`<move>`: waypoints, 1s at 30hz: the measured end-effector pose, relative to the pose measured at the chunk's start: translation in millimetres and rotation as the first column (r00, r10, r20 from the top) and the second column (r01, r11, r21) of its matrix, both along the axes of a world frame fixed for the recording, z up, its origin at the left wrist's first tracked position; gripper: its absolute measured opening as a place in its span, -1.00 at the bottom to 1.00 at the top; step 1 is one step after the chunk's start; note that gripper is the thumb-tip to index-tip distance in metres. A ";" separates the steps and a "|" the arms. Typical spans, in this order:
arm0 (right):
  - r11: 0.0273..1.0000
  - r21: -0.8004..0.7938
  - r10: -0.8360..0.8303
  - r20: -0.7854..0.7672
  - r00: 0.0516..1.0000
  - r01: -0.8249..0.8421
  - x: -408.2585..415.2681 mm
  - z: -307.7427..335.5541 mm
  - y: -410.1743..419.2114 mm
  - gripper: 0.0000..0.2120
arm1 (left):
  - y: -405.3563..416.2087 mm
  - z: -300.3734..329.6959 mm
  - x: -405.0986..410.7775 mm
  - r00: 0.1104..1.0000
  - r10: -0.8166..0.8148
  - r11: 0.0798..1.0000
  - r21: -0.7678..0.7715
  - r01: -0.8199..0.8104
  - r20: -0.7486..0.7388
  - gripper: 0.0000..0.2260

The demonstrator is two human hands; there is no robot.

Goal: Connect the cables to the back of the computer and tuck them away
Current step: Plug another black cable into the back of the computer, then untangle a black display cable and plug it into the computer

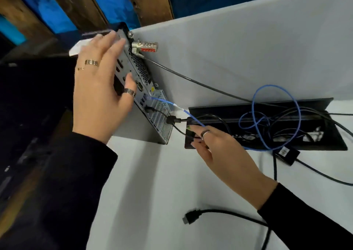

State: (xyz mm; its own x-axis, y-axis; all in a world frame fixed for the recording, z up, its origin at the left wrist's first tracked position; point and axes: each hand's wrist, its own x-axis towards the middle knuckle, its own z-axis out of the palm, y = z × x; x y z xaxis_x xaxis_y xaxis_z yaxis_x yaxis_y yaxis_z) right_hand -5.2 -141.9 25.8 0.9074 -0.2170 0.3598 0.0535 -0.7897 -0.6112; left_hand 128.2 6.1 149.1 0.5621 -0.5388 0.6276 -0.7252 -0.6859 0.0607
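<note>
Cabling is partway done, by the look of it: the computer (141, 89) stands on the white desk (152, 183) with its rear panel turned toward the person, and a blue network cable (191, 114) and a black cable (172, 119) already run into its lower ports. The left hand (101, 83) lies flat against the rear panel with fingers spread and straight, steadying the case and gripping nothing. The right hand (215, 148) reaches toward the near end of the open cable tray (334, 141) sunk in the desk, its fingertips at the black cable just beside the computer; whether they pinch it or only touch it, I cannot tell. A loose black plug (191, 216) lies apart on the desk, unconnected. A combination lock (145, 46) hangs from the case's top corner. My guess is the next move calls for fetching that loose plug, matching it to a free port, then feeding the blue loops down into the tray.
</note>
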 end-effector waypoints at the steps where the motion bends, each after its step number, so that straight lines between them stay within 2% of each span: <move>1: 1.000 -0.018 -0.014 0.000 1.000 0.014 -11.3 -5.2 -2.2 -0.68 | 2.4 -7.5 -11.1 1.000 -0.025 1.000 -0.019 0.025 0.002 -0.59; 4: 0.998 -0.035 -0.046 -0.005 0.999 0.045 -43.8 -23.8 -9.3 -0.68 | 10.2 -30.8 -41.5 0.997 -0.055 0.996 -0.072 0.051 -0.049 -0.63; 7: 1.000 -0.017 0.011 -0.139 0.990 -0.013 -74.9 -48.8 -8.6 -0.68 | 15.3 -59.6 -69.4 0.976 -0.058 0.992 -0.122 0.033 -0.209 -0.64; 10: 0.988 -0.113 0.067 -0.295 0.953 -0.105 -100.4 -77.4 -0.6 -0.73 | 17.8 -92.3 -94.8 0.902 -0.041 0.987 -0.160 -0.031 -0.431 -0.63; 13: 0.961 -0.245 0.021 -0.395 0.918 -0.127 -113.7 -95.1 13.3 -0.57 | 20.5 -118.9 -112.8 0.843 -0.053 0.987 -0.156 -0.037 -0.535 -0.64; 17: 0.921 -0.383 -0.087 -0.382 0.920 -0.072 -119.3 -115.7 21.7 -0.48 | 23.6 -139.8 -131.4 0.758 -0.064 0.984 -0.166 -0.058 -0.649 -0.62; 20: 0.907 -0.421 -0.135 -0.343 0.929 -0.024 -123.2 -124.7 21.1 -0.43 | 27.7 -150.8 -143.1 0.682 -0.060 0.979 -0.178 -0.104 -0.729 -0.66; 22: 0.916 -0.401 -0.136 -0.326 0.936 -0.007 -126.6 -124.5 19.2 -0.48 | 30.9 -156.3 -149.9 0.652 -0.035 0.973 -0.174 -0.150 -0.757 -0.72; 25: 0.953 -0.302 -0.092 -0.314 0.945 -0.007 -132.9 -117.7 14.7 -0.78 | 37.4 -162.0 -163.1 0.544 -0.016 0.931 -0.210 -0.298 -0.839 -0.71; 28: 0.991 -0.135 -0.063 -0.301 0.951 0.023 -140.7 -106.7 6.7 -0.93 | 32.1 -164.7 -180.3 0.424 -0.094 0.861 -0.288 -0.420 -0.901 -0.89; 30: 0.999 -0.027 -0.039 -0.317 0.948 0.032 -147.1 -99.4 2.6 -0.69 | 20.0 -163.6 -190.4 0.305 -0.204 0.828 -0.331 -0.453 -0.930 -0.79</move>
